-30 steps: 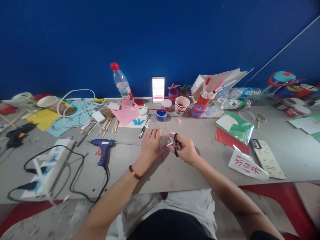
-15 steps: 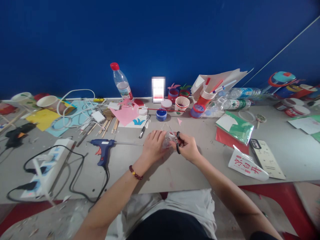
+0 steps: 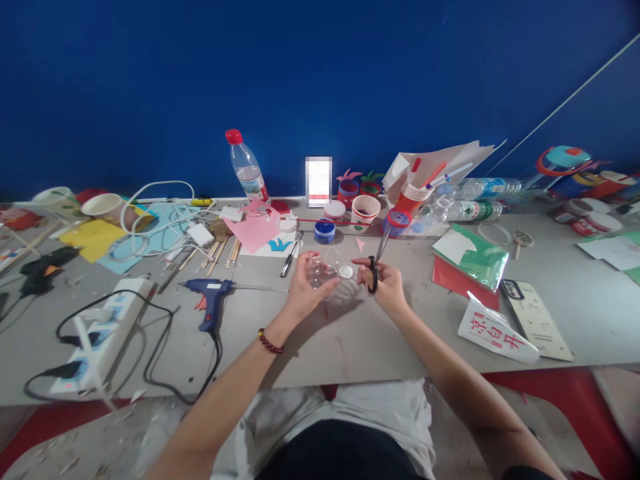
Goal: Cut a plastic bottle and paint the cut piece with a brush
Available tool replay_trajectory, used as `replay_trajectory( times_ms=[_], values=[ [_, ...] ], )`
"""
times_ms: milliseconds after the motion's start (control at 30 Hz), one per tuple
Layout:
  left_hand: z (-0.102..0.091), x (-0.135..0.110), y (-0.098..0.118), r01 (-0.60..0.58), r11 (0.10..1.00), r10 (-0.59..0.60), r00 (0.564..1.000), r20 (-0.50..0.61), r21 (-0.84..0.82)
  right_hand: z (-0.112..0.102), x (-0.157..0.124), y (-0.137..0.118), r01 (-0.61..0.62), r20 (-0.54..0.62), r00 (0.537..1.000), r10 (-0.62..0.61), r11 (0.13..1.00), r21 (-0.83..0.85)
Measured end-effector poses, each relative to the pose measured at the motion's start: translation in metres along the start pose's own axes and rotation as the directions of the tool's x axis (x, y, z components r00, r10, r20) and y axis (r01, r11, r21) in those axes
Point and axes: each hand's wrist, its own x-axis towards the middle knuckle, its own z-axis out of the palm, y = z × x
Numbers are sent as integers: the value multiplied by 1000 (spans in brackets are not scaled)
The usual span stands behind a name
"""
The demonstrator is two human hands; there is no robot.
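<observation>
My left hand [image 3: 311, 285] is wrapped round a clear plastic bottle piece [image 3: 323, 271], whose white cap [image 3: 346, 272] points to the right. In my right hand [image 3: 387, 287] are scissors [image 3: 373, 275] with black handles, their blades tilted up and away from the bottle piece. A small gap separates the scissors from the cap. Behind the hands stand an open jar of blue paint [image 3: 325, 231] and a paper cup [image 3: 365, 211] with dark contents. A black pen [image 3: 289, 260] lies just left of the bottle piece.
A blue hot glue gun [image 3: 209, 297] and a white power strip [image 3: 103, 333] with looping cables lie to the left. Pink paper [image 3: 253, 230] and a red-capped bottle [image 3: 249, 170] are farther back. Green packaged sheets [image 3: 473, 257] and a white label [image 3: 495, 333] lie to the right.
The scissors have moved right, off the bottle piece, and their blades now point upward. My left hand has turned the bottle piece so its white cap shows on the right.
</observation>
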Motion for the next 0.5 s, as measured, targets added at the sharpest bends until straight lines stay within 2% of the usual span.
replay_trajectory(
  times_ms=[67,133,233,333,433,500],
  values=[
    [-2,5,-2,178,947,-184,983,3,-266,-4,4,2,-44,8,999,44,999,-3],
    [-6,10,-2,330,836,-340,938,58,-438,-7,7,5,-86,34,996,87,995,-42],
    [-12,15,-1,414,709,-422,898,127,-570,-10,11,11,-101,40,993,109,982,-158],
    [-15,15,3,403,720,-376,911,171,-565,-10,13,16,-90,40,994,102,969,-231],
    [-14,11,7,317,826,-250,947,201,-466,-10,13,22,-89,39,994,103,960,-265],
    [-11,8,8,204,920,-147,971,188,-335,-10,12,24,-74,32,996,88,949,-307]
  ],
)
